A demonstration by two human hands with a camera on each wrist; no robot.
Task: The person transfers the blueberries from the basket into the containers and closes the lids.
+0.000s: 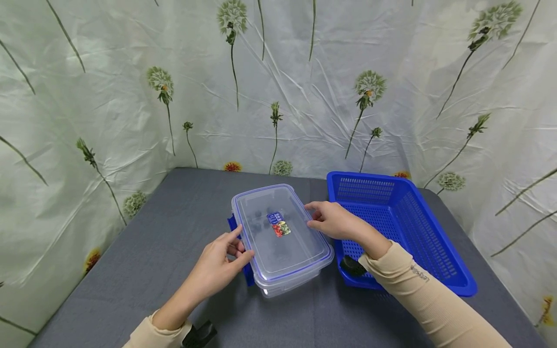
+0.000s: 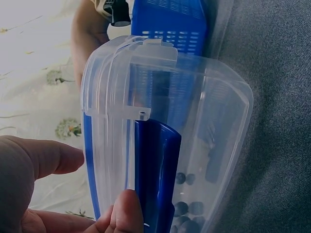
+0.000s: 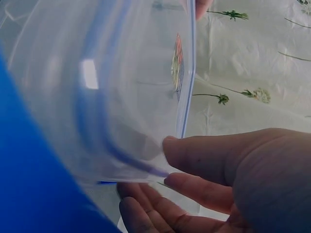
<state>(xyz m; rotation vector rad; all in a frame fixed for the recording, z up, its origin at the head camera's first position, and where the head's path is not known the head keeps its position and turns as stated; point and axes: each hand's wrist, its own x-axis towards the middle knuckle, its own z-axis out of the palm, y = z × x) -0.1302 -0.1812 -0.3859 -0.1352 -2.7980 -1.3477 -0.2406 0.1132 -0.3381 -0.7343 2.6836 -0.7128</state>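
A clear plastic food container [image 1: 304,251] with a blue-edged lid stands on the grey cloth. Its lid [image 1: 261,251] carries a fruit label [image 1: 278,224] and lies on top. Along the container's left side a blue latch [image 2: 156,165] angles outward. My left hand [image 1: 216,263] grips that side, fingertips at the latch and thumb by the lid's edge. From the opposite side my right hand [image 1: 332,220] pinches the lid's rim between thumb and fingers. Several small dark round things [image 2: 182,211] show through the container's wall.
Just right of the container sits a blue plastic basket [image 1: 435,241] with slotted sides, and my right forearm crosses over its near part. Behind the grey-covered table [image 1: 143,251] hangs a pale curtain [image 1: 196,58] printed with dandelions.
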